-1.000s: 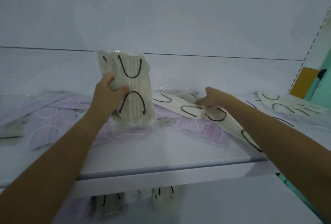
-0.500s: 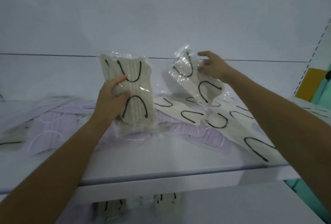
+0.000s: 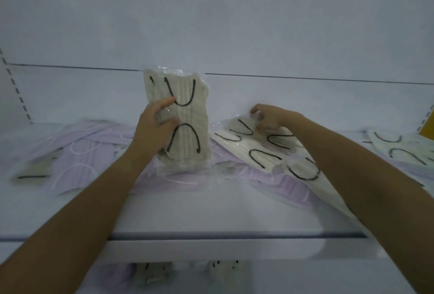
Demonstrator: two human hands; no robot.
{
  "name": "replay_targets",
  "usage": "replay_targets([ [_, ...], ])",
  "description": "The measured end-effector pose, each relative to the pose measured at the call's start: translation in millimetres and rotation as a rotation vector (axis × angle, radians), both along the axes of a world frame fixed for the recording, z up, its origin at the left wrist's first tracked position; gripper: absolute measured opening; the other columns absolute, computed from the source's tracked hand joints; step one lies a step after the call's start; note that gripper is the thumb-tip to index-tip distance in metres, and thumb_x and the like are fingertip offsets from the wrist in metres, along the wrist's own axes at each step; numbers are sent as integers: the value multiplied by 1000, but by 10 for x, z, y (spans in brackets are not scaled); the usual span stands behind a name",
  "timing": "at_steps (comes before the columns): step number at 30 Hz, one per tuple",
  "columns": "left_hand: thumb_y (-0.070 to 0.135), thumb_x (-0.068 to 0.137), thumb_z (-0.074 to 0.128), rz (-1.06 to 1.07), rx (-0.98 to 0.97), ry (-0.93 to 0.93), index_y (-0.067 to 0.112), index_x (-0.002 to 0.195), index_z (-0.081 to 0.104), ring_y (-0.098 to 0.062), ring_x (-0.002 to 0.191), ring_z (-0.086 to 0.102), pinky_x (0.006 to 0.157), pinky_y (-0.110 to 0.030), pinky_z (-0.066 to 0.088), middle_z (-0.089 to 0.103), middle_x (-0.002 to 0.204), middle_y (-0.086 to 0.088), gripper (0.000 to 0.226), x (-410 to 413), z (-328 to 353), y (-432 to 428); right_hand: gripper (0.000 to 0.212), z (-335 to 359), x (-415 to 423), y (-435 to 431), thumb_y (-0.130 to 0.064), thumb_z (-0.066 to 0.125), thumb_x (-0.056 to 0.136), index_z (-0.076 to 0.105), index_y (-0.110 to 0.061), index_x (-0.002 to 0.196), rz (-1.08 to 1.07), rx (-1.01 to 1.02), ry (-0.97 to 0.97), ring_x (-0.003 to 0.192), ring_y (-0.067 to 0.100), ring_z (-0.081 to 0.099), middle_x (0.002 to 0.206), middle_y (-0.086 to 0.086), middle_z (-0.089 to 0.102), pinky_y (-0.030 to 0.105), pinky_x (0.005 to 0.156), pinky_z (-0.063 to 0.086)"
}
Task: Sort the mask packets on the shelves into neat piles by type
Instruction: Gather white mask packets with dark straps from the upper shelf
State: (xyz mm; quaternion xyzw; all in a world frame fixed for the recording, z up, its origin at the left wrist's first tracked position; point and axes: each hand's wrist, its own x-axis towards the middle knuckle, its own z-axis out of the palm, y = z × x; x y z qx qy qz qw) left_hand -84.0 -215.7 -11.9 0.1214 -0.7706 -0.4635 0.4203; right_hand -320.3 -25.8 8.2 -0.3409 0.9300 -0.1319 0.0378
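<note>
White shelf (image 3: 211, 213) against a plain white back wall, seen from above and in front, with its front lip running across the lower part of the view. At far left, a slotted upright (image 3: 16, 91) stands against the wall. Below it, purple packets (image 3: 77, 164) with white ear loops lie scattered and overlapping across the left half of the shelf, with one cream packet (image 3: 32, 174) among them near the left edge. Left of centre, the left hand (image 3: 152, 129) grips a cream stack (image 3: 187, 115) of wrapped masks with black loops. The thumb lies across the front face, and the stack stands upright with its lower end resting on the purple layer. Just right of the stack, a loose cream pile (image 3: 260, 155) lies flat and fanned, partly over more purple packets. The right hand (image 3: 270, 119) rests on the rear of this pile with its fingers curled onto the clear wrap of the top packet (image 3: 244, 129), apparently pinching it, though blur obscures the contact. Its forearm crosses the near end of the pile. At far right, a separate cream group (image 3: 397, 150) lies flat, well apart from the hand. Beneath the lip, a lower shelf (image 3: 305, 277) carries a few more cream packets, only partly visible.
</note>
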Motion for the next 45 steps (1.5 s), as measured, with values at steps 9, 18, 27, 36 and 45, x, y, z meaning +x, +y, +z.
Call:
replay_targets([
  [9, 8, 87, 62, 37, 12, 32, 17, 129, 52, -15, 121, 45, 107, -33, 38, 47, 132, -5, 44, 0, 34, 2, 16, 691, 123, 323, -8, 53, 87, 57, 7, 89, -79, -813, 266, 77, 16, 44, 78, 8, 48, 25, 61, 35],
  [18, 37, 91, 55, -196, 241, 5, 21, 104, 65, -13, 105, 57, 103, -38, 43, 60, 111, 3, 23, 102, 211, 287, 7, 619, 1148, 101, 3, 53, 88, 59, -1, 89, 137, -1141, -672, 77, 20, 64, 90, 12, 64, 27, 70, 57],
  [27, 5, 83, 62, -314, 104, -52, 16, 102, 59, -15, 85, 61, 69, -24, 53, 64, 94, 1, 23, -45, 248, 613, 18, 292, 1580, 282, -16, 64, 87, 56, -6, 100, -45, -1051, -469, 67, 12, 60, 81, 6, 59, 24, 65, 55],
  [36, 4, 84, 63, -382, 185, 38, 16, 96, 59, -7, 78, 61, 72, -22, 54, 64, 87, 6, 18, -432, 322, 1475, 28, 308, 465, 2524, -17, 55, 92, 60, -7, 118, -488, -452, 78, 102, 25, 57, 118, 12, 59, 25, 77, 40],
  [45, 5, 84, 63, -376, 194, -7, 21, 81, 58, -11, 71, 60, 69, -27, 53, 63, 81, 3, 17, -1127, 260, 2631, 61, -100, -529, 4374, -36, 54, 93, 39, 3, 136, -759, -70, -16, 130, 36, 37, 145, 20, 37, 40, 107, 30],
])
